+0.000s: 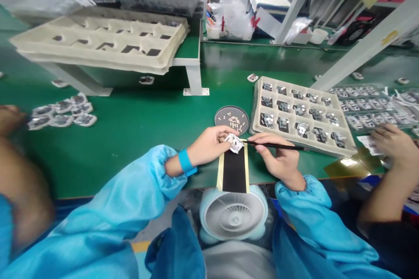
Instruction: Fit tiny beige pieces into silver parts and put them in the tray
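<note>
My left hand [209,143] pinches a small white plastic housing with metal parts [235,143], held over a black mat strip edged with yellow tape [235,170]. In my right hand [278,157] is a thin black tool, likely tweezers [278,145], gripped like a pen. Its tip meets the right side of the housing or lies very close; I cannot tell which. Just beyond my hands sits a round grey dish [225,115] holding many tiny pale pieces. To the right stands a beige compartment tray [327,148] with a metallic assembly in each visible pocket.
A larger beige tray [98,57] rests on a raised green stand at the back left. Several white housings [62,111] lie at left. A co-worker's hand [393,144] works at right, another person's arm at far left. A fan [234,216] stands below the table edge.
</note>
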Available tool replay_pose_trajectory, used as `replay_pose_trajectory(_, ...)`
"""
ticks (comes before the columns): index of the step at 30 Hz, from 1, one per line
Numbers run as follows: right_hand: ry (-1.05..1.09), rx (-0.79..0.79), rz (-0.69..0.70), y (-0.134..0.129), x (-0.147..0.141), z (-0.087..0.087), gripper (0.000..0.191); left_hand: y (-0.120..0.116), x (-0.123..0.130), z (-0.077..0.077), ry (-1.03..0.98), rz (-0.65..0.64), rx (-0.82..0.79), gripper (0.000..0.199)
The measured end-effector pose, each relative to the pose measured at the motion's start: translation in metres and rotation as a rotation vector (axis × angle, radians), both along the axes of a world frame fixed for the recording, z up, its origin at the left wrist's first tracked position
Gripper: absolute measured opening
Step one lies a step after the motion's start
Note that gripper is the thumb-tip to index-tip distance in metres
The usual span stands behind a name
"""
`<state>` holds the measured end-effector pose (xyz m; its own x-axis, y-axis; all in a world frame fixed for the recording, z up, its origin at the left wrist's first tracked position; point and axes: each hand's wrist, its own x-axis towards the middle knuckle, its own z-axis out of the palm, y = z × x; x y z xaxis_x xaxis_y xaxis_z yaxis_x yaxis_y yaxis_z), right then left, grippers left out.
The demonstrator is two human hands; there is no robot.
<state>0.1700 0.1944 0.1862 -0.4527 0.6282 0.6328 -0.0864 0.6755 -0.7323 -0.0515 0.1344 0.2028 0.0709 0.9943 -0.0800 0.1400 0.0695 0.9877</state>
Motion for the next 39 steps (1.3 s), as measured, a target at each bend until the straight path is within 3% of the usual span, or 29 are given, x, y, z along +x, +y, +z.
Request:
replay_pose_trajectory(12,-0.019,-0.092,-0.02,-0.005,0.0,0.0,0.021,-0.001,-0.002,0.003,-0.086,0.019,-0.03,0.036)
replay_pose_trajectory(23,0.006,-0.17,-0.038,-0.004,0.0,-0.005,0.006,-0.001,0.0,0.006,-0.284,-0.025,-0.206,0.038)
replay_pose_trajectory(32,0.126,-0.159,-0.276,-0.009,-0.003,-0.012,0.015,-0.002,0.006,-0.003,-0.427,-0.074,-0.259,0.046)
replay_pose_trajectory(39,0.13,-0.18,-0.464,-0.01,-0.004,-0.007,0.014,-0.001,0.009,-0.005,-0.375,-0.046,-0.212,0.041)
